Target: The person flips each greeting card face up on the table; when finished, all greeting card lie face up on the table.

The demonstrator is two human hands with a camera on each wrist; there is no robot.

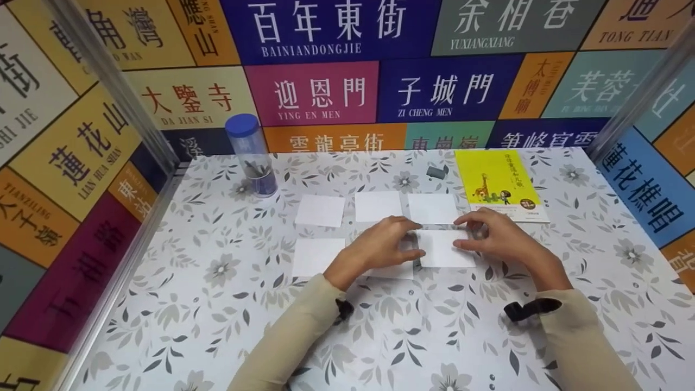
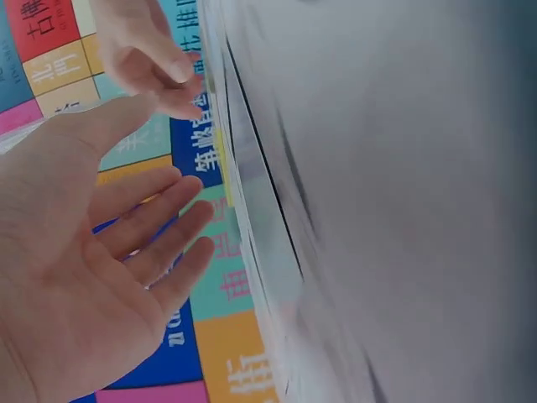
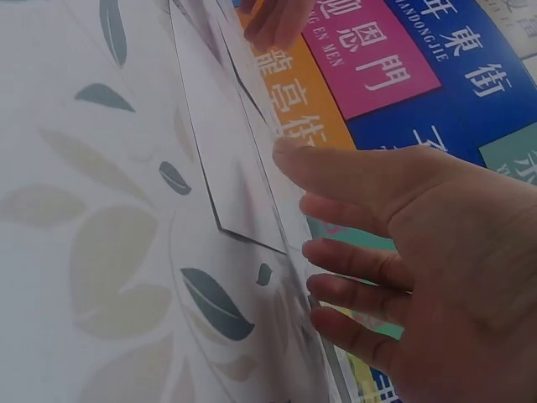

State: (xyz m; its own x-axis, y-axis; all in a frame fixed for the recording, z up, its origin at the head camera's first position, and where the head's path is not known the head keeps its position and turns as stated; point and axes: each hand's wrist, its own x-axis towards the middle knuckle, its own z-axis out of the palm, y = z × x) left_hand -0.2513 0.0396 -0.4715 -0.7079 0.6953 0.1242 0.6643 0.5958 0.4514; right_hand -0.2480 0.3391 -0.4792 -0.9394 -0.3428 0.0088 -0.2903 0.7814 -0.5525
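Note:
In the head view, white paper cards lie in two rows of three on the table. My left hand [image 1: 380, 244] hovers over the lower middle card [image 1: 392, 271], its fingertips near the left edge of the lower right card [image 1: 448, 251]. On that card's other side is my right hand [image 1: 499, 234], thumb tip by the right edge. The left wrist view shows the left hand [image 2: 101, 243] with loosely extended fingers and nothing held. Relaxed fingers also show on the right hand [image 3: 403, 243] in the right wrist view; whether it touches the card I cannot tell.
Behind the cards lies a small dark grey piece [image 1: 436, 172]. A yellow book [image 1: 497, 179] lies at the back right. A clear tube with a blue lid [image 1: 242, 126] stands at the back left. Printed panels [image 1: 326, 92] wall in the patterned table [image 1: 217, 315].

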